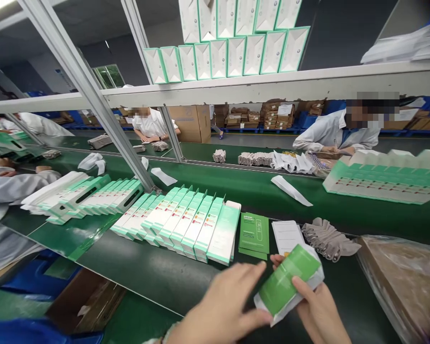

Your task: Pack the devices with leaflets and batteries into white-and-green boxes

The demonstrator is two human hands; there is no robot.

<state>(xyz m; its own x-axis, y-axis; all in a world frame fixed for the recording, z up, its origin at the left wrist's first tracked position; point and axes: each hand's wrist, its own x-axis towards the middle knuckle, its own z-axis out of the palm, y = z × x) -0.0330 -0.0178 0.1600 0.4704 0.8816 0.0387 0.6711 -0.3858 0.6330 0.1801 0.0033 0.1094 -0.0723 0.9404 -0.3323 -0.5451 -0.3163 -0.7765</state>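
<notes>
My right hand [320, 308] grips a green booklet [290, 279] lying on a white pouch [317, 277], its thumb pressed on the green face and fingertips showing at the far edge. My left hand [229, 303], slightly blurred, is spread with fingers apart; its thumb is at the packet's lower left corner, and I cannot tell whether it touches. Just beyond lie a stack of green booklets [254, 234] and white printed sheets [286, 236]. To their right is a bundle of greyish folded strips [329, 239]. A row of green-and-white boxes [189, 224] leans left of the booklets.
A plastic-wrapped brown carton [397, 282] sits at right. Beyond runs a green conveyor belt [215, 184] with white pouches [290, 191]. More boxes [387, 179] stand far right, and others line the overhead shelf [236, 79]. Several co-workers sit around the line.
</notes>
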